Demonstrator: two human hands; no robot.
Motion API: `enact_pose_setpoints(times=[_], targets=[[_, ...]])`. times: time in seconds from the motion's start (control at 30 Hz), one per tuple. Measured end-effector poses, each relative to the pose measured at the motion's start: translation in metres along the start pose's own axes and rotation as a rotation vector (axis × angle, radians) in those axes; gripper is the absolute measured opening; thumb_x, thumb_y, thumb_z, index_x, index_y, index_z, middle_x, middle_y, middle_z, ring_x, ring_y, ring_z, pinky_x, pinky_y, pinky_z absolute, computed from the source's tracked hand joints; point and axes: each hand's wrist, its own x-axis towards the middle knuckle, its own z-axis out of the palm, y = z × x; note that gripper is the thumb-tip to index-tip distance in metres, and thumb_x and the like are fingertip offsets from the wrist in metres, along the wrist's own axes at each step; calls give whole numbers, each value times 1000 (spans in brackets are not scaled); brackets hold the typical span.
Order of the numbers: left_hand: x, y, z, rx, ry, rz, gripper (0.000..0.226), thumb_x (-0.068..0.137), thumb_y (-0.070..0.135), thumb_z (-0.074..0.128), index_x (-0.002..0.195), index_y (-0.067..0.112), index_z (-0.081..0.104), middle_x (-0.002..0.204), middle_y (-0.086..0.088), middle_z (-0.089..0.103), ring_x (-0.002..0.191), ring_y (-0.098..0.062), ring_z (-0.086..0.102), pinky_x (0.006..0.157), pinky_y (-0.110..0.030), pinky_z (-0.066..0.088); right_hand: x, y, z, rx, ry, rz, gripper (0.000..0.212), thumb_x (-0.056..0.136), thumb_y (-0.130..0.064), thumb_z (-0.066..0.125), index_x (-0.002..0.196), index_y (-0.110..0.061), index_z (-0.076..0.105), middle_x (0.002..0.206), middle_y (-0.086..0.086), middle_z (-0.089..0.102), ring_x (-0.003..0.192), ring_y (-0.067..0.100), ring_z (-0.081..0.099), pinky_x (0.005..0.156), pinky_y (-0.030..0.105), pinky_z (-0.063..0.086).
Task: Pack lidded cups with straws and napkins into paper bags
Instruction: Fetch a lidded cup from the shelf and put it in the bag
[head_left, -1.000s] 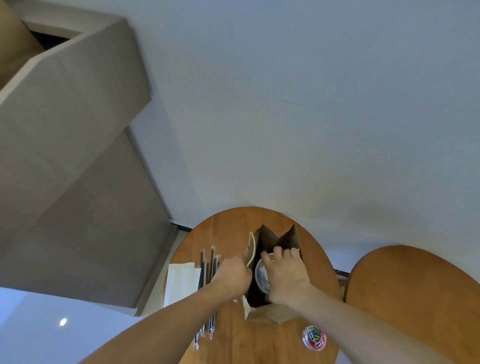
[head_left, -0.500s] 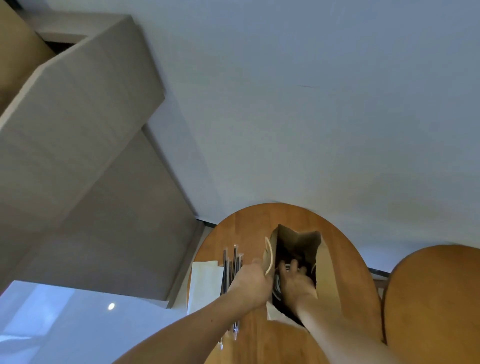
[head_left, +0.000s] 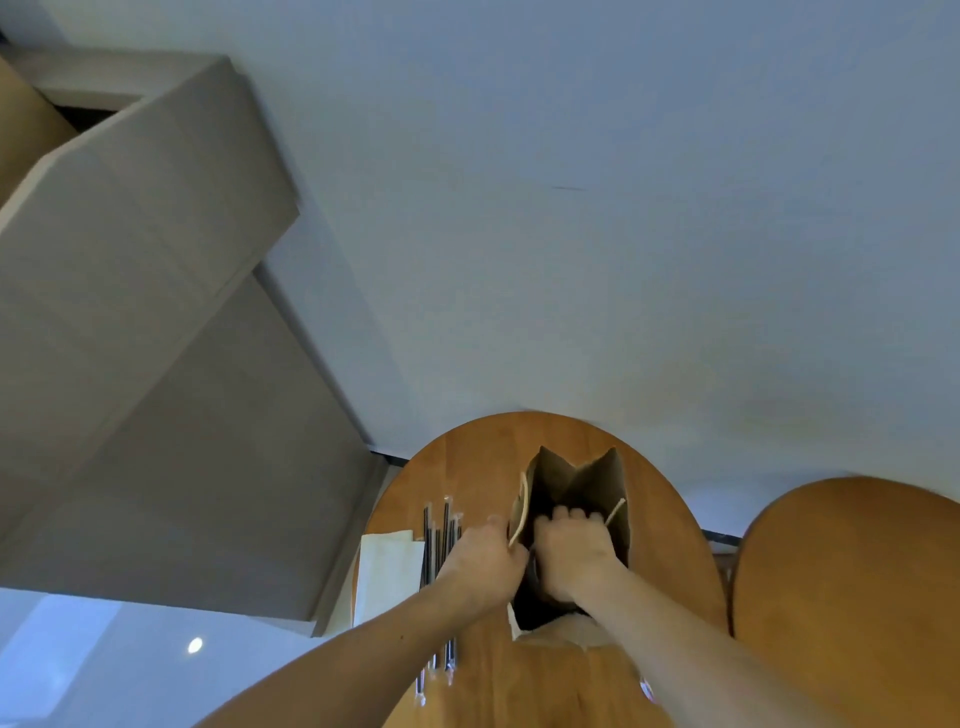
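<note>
A brown paper bag stands open on the round wooden table. My left hand grips the bag's left rim at its handle and holds the mouth apart. Inside the mouth, my right hand has its fingers curled downward around the lidded cup, which is hidden under the hand and by the dark interior. Left of the bag lie several black wrapped straws. A stack of white napkins sits at the table's left edge.
A second wooden table stands close on the right. A small colourful tub peeks out beside my right forearm. A grey cabinet and a white wall fill the upper view.
My right hand lowered the lidded cup from the bag's mouth into the bag, so the cup is out of sight. My left hand stayed on the rim.
</note>
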Motion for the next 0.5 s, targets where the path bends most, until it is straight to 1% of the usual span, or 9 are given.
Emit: enact_pose_setpoints(times=[0.07, 0.13, 0.17, 0.2, 0.23, 0.27, 0.33, 0.43, 0.5], targets=[[-1, 2, -2, -17, -12, 25, 11, 97, 33, 49, 101, 24, 55, 84, 2, 66, 72, -12, 68, 68, -27, 61, -16, 15, -31, 42, 160, -41, 47, 85, -38, 63, 127, -19, 54, 132, 10, 53, 126, 34, 46, 112, 54, 27], [-5, 5, -2, -52, -54, 33, 17, 94, 38, 54, 99, 23, 61, 86, -2, 69, 76, -15, 70, 73, -35, 62, -30, 35, -49, 159, 385, -23, 56, 88, -48, 57, 136, -22, 49, 140, 6, 49, 132, 30, 42, 114, 51, 28], [-7, 6, -2, -58, -81, 38, 23, 92, 42, 57, 103, 23, 62, 91, -2, 70, 81, -16, 70, 78, -37, 61, -37, 44, -52, 287, 479, 14, 61, 90, -54, 54, 142, -23, 43, 145, 4, 44, 135, 27, 41, 114, 48, 32], [-9, 7, -2, -54, -110, 51, 29, 89, 44, 59, 108, 22, 61, 96, -1, 70, 86, -16, 69, 82, -38, 60, -43, 52, -52, 462, 526, 69, 66, 91, -59, 50, 146, -24, 39, 149, 2, 40, 136, 26, 40, 112, 46, 36], [-11, 7, -2, -49, -140, 66, 34, 87, 44, 62, 113, 22, 60, 99, 0, 69, 90, -15, 68, 85, -38, 59, -50, 58, -50, 664, 523, 131, 71, 91, -66, 45, 149, -24, 35, 152, 1, 37, 138, 25, 39, 111, 45, 38], [-12, 8, -1, -53, -165, 80, 36, 86, 42, 65, 115, 21, 58, 101, 1, 68, 93, -14, 67, 88, -37, 58, -54, 63, -45, 859, 478, 190, 79, 89, -74, 38, 150, -25, 32, 155, 1, 34, 140, 24, 38, 112, 46, 38], [-16, 9, 1, -86, -204, 127, 32, 86, 34, 68, 115, 23, 60, 102, 2, 68, 94, -12, 66, 90, -35, 56, -58, 67, -27, 1104, 367, 272, 95, 80, -85, 25, 153, -24, 27, 159, 2, 30, 144, 25, 33, 115, 46, 33], [-22, 15, 9, -115, -227, 171, 31, 85, 30, 67, 114, 30, 58, 107, 4, 66, 96, -8, 62, 89, -30, 54, -61, 67, -6, 1249, 221, 318, 100, 76, -86, 24, 154, -23, 27, 158, 2, 33, 143, 25, 34, 115, 46, 33], [-23, 18, 14, -103, -168, 140, 33, 86, 31, 66, 118, 28, 57, 106, 4, 64, 96, -12, 62, 87, -29, 54, -62, 64, 1, 1280, 152, 299, 99, 76, -84, 26, 153, -23, 29, 156, 2, 36, 141, 25, 37, 113, 45, 35]])
